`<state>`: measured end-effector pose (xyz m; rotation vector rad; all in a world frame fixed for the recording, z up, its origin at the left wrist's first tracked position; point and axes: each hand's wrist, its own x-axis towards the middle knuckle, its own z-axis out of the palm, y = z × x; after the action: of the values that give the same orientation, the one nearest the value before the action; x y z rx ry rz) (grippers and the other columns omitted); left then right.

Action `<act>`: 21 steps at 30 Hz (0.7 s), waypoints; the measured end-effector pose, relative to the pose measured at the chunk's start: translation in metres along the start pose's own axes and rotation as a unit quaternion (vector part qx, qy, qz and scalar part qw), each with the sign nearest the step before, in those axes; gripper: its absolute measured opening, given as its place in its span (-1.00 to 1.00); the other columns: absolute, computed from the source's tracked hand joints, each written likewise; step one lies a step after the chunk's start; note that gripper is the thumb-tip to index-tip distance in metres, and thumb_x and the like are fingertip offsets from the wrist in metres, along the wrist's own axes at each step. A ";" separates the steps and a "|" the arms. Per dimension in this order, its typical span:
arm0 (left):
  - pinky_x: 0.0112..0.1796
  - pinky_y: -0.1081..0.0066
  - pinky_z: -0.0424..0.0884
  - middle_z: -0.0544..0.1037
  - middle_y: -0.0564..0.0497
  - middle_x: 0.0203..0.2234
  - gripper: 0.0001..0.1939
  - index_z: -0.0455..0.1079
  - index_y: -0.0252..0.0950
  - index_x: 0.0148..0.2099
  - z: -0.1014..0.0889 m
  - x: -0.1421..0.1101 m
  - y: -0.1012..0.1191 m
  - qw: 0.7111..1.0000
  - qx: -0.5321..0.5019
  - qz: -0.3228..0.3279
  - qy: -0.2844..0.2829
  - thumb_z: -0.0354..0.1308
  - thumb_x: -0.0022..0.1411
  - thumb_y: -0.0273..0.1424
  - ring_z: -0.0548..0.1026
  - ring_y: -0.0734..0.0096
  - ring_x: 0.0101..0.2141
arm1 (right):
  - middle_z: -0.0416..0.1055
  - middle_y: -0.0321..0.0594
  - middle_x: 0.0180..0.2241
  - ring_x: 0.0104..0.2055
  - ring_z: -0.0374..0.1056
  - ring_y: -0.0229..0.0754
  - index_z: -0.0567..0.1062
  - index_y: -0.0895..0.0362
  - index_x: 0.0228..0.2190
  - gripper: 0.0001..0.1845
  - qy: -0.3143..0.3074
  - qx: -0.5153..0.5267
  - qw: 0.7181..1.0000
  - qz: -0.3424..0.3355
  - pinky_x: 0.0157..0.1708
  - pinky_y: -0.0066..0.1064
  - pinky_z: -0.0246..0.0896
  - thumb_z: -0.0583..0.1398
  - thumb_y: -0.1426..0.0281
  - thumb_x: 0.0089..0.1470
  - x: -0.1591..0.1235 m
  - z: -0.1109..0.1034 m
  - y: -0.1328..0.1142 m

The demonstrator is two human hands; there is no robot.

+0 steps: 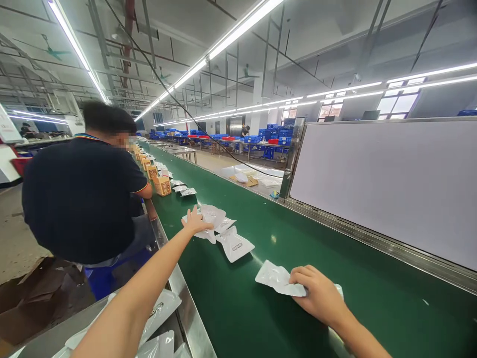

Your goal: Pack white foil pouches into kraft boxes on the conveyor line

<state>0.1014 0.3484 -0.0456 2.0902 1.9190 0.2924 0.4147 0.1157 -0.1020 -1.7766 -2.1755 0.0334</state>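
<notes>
My left hand (196,222) reaches far forward over the green conveyor belt (238,293). Its fingers are spread on a small cluster of white pouches (213,215). Another white pouch (235,245) with dark printing lies flat just nearer to me. In my right hand (318,291), close on the right, a white pouch (274,277) is pinched between thumb and fingers. A pale edge of something white shows behind that hand; I cannot tell whether it is the same pouch.
More white pouches (160,311) fill a metal tray at lower left. Farther along the belt are other pouches (188,192) and brown boxes (163,186). A co-worker (80,194) sits at the belt's left edge. A large white panel (383,184) stands along the right side.
</notes>
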 end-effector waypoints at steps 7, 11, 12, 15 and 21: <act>0.11 -0.15 0.06 0.06 -0.17 0.26 -0.54 0.40 -0.32 -0.17 0.036 0.040 -0.013 0.997 0.009 -0.005 -0.080 0.25 -0.07 -0.13 -0.16 -0.18 0.27 | -0.35 -0.47 0.33 0.17 0.14 0.03 0.59 0.07 -0.51 -0.83 -0.157 0.191 0.967 -0.066 -0.07 -0.36 0.24 0.19 0.46 -0.22 0.098 -0.045 -0.040; 0.08 -0.01 0.16 0.36 -0.14 0.02 -0.58 0.36 -0.35 -0.09 0.049 0.038 -0.002 0.996 0.036 0.023 -0.082 0.21 0.10 -0.16 0.20 0.06 0.13 | -0.22 -0.26 0.33 0.01 0.31 -0.04 0.59 0.12 -0.32 -0.68 -0.266 0.139 0.954 -0.026 -0.14 -0.38 0.30 0.29 0.40 -0.25 0.182 -0.016 -0.058; 0.06 0.02 0.19 0.40 -0.12 -0.04 -0.60 0.36 -0.35 -0.09 0.050 0.035 -0.001 0.996 0.042 0.026 -0.073 0.20 0.13 -0.18 0.26 0.10 0.08 | -0.05 -0.14 0.28 -0.02 0.32 -0.04 0.55 0.13 -0.20 -0.55 -0.274 0.125 0.954 -0.012 -0.14 -0.34 0.31 0.32 0.41 -0.26 0.198 -0.009 -0.060; -0.01 0.10 0.28 0.43 -0.11 -0.12 -0.64 0.34 -0.37 -0.07 0.051 0.022 0.003 0.998 0.051 0.029 -0.036 0.19 0.16 -0.23 0.31 0.14 0.03 | 0.33 -0.06 0.01 -0.14 0.37 -0.09 0.34 0.15 0.05 -0.34 -0.305 0.077 0.949 0.027 -0.21 -0.25 0.35 0.33 0.39 -0.13 0.225 0.005 -0.062; -0.09 0.16 0.36 0.45 -0.12 -0.15 -0.63 0.31 -0.36 -0.03 0.047 -0.002 0.013 0.999 0.024 0.030 0.010 0.21 0.14 -0.33 0.37 0.16 -0.03 | 0.40 -0.21 -0.22 -0.20 0.35 -0.18 0.45 0.18 -0.26 -0.77 -0.258 0.000 0.966 0.015 -0.18 -0.24 0.31 0.22 0.28 0.11 0.193 0.017 -0.056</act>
<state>0.1297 0.3423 -0.0848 2.1866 1.8955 0.2839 0.3246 0.2909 -0.0593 -1.9656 -2.4825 0.5630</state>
